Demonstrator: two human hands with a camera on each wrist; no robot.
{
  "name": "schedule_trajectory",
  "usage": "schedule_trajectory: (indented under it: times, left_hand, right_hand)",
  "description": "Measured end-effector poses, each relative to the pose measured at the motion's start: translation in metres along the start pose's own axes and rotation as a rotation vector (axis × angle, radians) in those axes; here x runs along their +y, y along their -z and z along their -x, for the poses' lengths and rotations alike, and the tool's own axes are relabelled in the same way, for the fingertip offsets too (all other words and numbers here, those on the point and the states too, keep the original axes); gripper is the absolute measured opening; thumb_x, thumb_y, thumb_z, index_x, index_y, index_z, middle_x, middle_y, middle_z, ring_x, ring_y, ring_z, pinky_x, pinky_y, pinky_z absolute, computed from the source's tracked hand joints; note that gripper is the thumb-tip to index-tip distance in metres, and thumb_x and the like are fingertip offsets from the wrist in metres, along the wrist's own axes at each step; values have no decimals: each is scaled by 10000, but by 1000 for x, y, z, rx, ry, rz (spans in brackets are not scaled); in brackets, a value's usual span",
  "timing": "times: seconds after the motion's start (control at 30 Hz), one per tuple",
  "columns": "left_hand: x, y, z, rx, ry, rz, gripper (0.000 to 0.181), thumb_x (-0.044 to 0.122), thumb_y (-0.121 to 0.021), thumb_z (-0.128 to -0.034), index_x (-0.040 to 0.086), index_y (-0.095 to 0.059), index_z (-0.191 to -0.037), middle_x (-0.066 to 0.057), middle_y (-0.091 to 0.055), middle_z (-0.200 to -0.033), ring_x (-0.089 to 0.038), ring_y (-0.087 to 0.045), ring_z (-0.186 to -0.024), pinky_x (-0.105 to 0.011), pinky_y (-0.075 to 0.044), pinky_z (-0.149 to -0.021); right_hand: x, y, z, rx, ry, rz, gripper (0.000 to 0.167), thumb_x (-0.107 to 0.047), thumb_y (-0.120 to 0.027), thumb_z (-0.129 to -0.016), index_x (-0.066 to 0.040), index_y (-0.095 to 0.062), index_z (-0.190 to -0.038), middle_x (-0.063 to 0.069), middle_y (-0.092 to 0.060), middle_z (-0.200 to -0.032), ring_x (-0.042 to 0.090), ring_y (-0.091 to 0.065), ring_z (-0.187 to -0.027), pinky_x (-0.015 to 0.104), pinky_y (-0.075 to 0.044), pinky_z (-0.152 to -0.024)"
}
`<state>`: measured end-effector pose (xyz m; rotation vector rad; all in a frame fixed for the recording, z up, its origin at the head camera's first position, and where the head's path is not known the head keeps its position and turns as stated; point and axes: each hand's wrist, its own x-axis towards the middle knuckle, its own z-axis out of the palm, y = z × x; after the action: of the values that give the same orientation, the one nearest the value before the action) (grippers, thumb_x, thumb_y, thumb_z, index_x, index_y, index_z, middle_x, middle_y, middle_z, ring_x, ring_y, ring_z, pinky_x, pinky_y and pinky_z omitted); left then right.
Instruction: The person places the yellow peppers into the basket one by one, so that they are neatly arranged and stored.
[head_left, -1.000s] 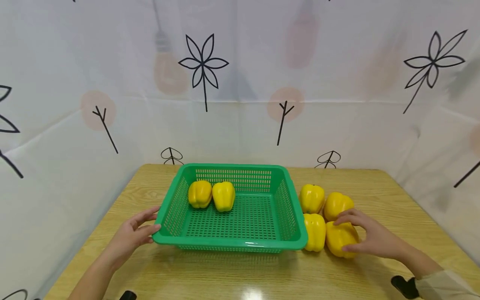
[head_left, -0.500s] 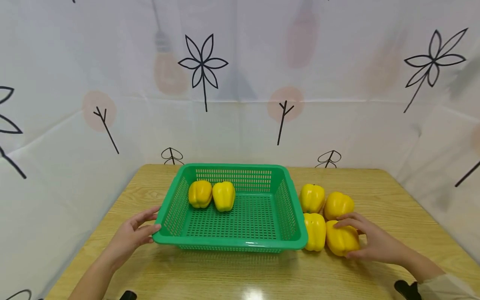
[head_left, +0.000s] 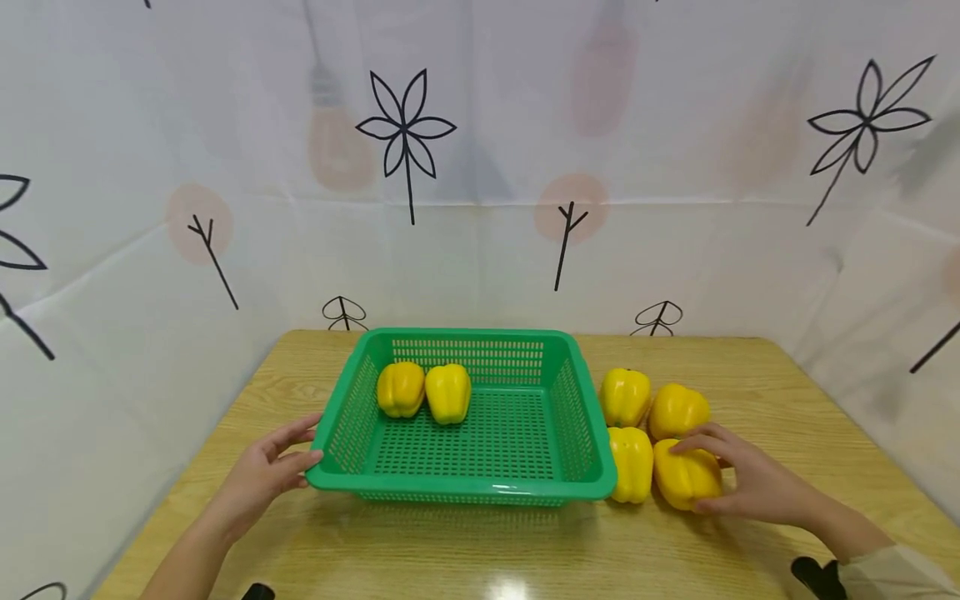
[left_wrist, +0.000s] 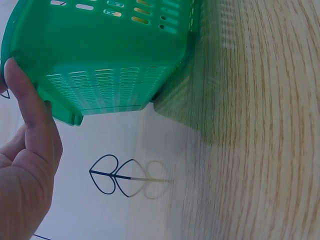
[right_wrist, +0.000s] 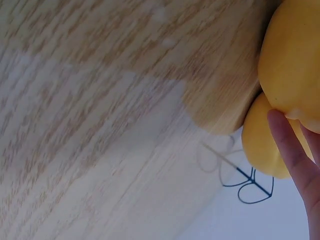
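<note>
A green plastic basket stands on the table with two yellow bell peppers in its left rear part. My left hand holds the basket's left rim near the front corner; in the left wrist view the hand has a finger on the basket edge. At the right, my right hand grips the front right pepper, fingers over its top and thumb at its near side. The right wrist view shows fingers against that pepper.
Three other yellow peppers stand close together between the basket and my right hand. The wooden table extends in front of the basket. A white patterned cloth hangs behind and at both sides.
My right hand has closed its thumb in on the front right pepper, which has turned and shifted slightly. My left hand and the basket stay in place.
</note>
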<state>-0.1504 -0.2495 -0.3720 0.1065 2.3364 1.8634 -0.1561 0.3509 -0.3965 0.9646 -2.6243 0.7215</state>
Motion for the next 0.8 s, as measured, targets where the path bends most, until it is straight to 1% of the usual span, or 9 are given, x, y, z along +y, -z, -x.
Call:
schedule_trajectory:
  times: [0.13,0.23,0.37,0.63,0.8]
  left_hand:
    - [1,0,1,-1,-8,-3,626,196,-601,-923,58,-304,-1456,-201,-321,-1368,-131,-561,-943,-330,-506,-741]
    - [1,0,1,5,1,-11,624,205,-612,-916,67,-319,-1450,-188,-334,-1362,-135,-564,-951,-336,-507,-747]
    - [0,-1,0,16,12,-15,621,214,-624,-906,77,-340,-1441,-167,-355,-1351,-138,-570,-956,-337,-508,-751]
    - [0,-1,0,11,0,0,621,197,-606,-919,60,-316,-1450,-188,-335,-1361,-122,-563,-920,-319,-505,-738]
    - [0,-1,0,16,21,0,621,212,-613,-914,85,-325,-1450,-163,-340,-1364,-132,-570,-917,-328,-503,-749]
  right_hand:
    - [0,3,-1,26,37,0,618,-187,-890,-585,-204,-606,-1133,-70,-495,-1120,17,-457,-938,230,-452,-635]
    - [0,6,-2,48,59,5,643,-146,-893,-562,-189,-607,-1136,-53,-496,-1124,17,-459,-938,231,-456,-622]
    - [-1,11,-4,62,59,15,667,-118,-894,-551,-188,-601,-1145,-51,-484,-1141,8,-451,-962,247,-472,-625]
    - [-6,22,-15,81,86,39,699,-83,-896,-538,-165,-591,-1161,-16,-477,-1152,15,-435,-996,262,-480,-631]
    - [-12,29,-24,92,84,45,707,-81,-899,-537,-158,-587,-1167,-11,-483,-1156,13,-435,-1010,274,-493,-642]
